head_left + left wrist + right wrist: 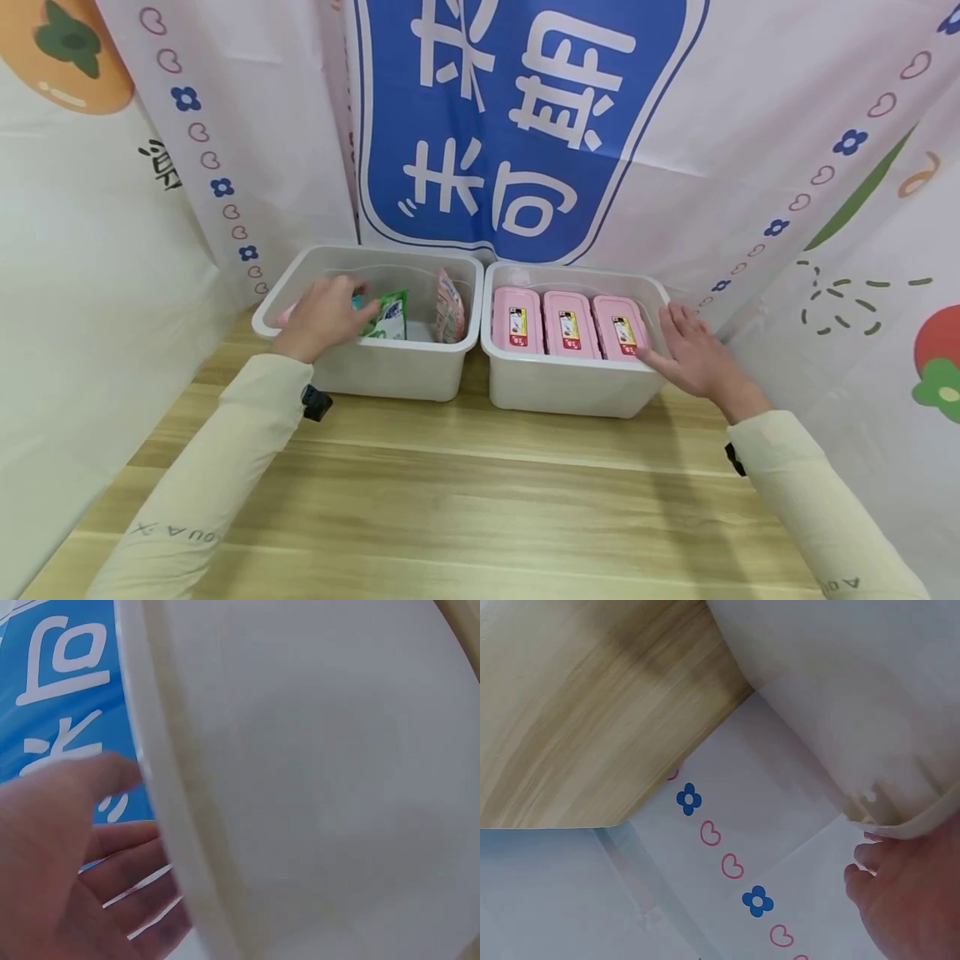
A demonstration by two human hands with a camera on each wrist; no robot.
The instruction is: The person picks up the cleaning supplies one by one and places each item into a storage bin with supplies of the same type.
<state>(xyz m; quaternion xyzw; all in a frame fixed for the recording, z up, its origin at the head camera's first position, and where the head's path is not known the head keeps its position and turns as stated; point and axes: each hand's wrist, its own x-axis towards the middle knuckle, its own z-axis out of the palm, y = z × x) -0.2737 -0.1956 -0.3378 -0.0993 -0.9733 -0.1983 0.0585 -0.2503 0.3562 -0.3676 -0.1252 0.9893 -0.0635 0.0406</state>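
In the head view my left hand (324, 315) reaches over the front rim of the left white bin (390, 367). Its fingers look loosely bent in the left wrist view, and nothing shows between them. Close by lies a green and white packet (390, 317), with a teal item (358, 301) and something pink (286, 315) partly hidden by the hand. A pink packet (449, 308) stands at that bin's right side. My right hand (693, 350) rests with straight fingers on the right rim of the other white bin (570, 390), which holds pink lidded boxes (568, 325).
Both bins stand side by side on a wooden tabletop (465, 500). Behind them hangs a printed cloth (487, 125) with a blue panel. More white cloth (862, 250) closes in the left and right sides.
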